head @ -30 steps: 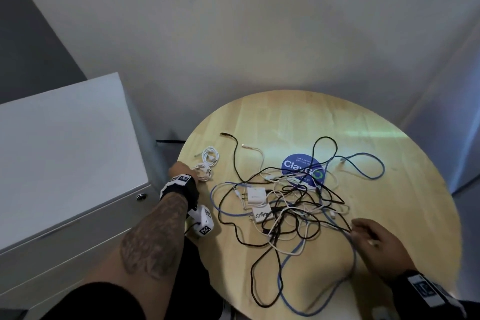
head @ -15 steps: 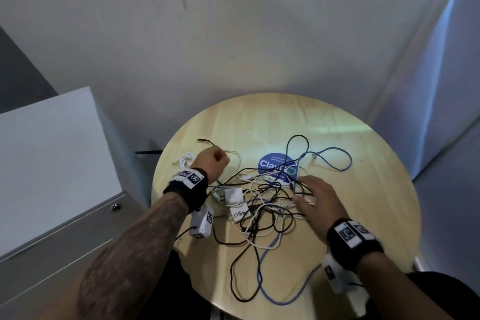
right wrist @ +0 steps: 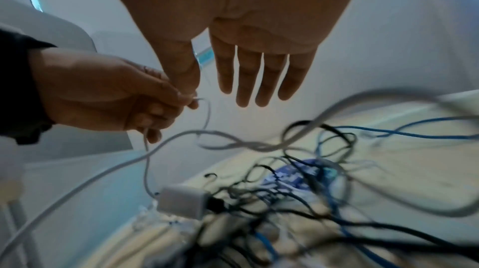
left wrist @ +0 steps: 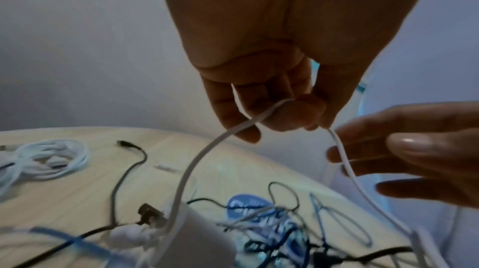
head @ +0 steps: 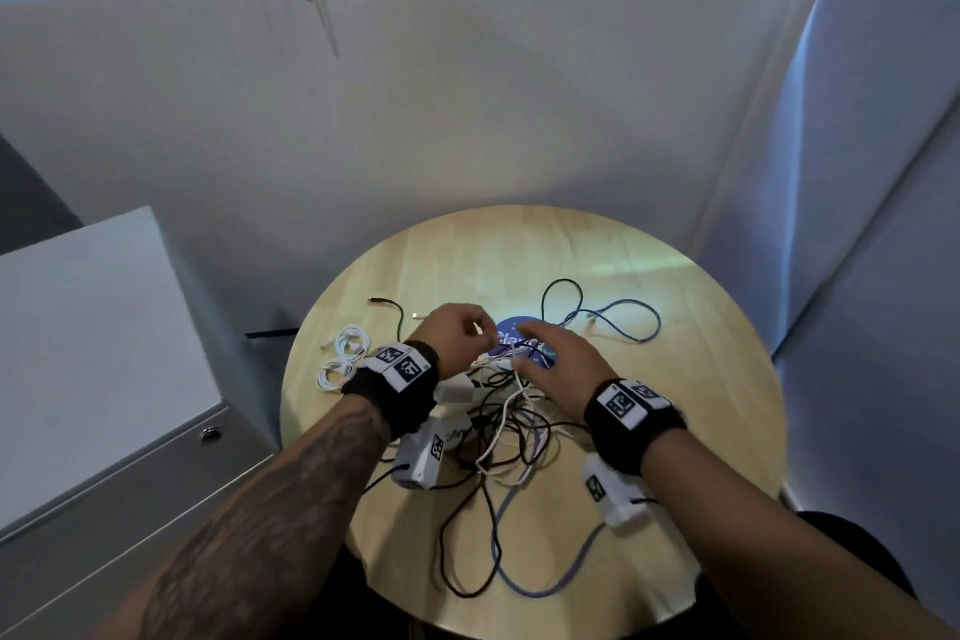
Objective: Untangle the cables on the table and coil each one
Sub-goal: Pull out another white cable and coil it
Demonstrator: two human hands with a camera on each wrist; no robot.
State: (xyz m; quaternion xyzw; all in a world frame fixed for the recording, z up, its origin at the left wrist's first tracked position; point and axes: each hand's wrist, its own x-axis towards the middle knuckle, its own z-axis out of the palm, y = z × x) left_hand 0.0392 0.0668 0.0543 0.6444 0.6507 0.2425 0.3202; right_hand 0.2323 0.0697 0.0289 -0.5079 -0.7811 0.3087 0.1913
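We are seeing the cable tangle (right wrist: 298, 200) blurring in the right wrist view, strands running together. Our forearms are covering part of the table (head: 701, 379) near its front edge.

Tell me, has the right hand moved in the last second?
Yes. The right hand went from the tangle's near right edge inward and away, now over the blue sticker beside the left hand.

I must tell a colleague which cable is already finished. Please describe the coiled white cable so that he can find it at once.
Start from the round wooden table and go to its left edge, beside the grey cabinet. There the coiled white cable lies alone, apart from the tangle in the middle. It alone is wound into neat loops; the others lie loose and crossed.
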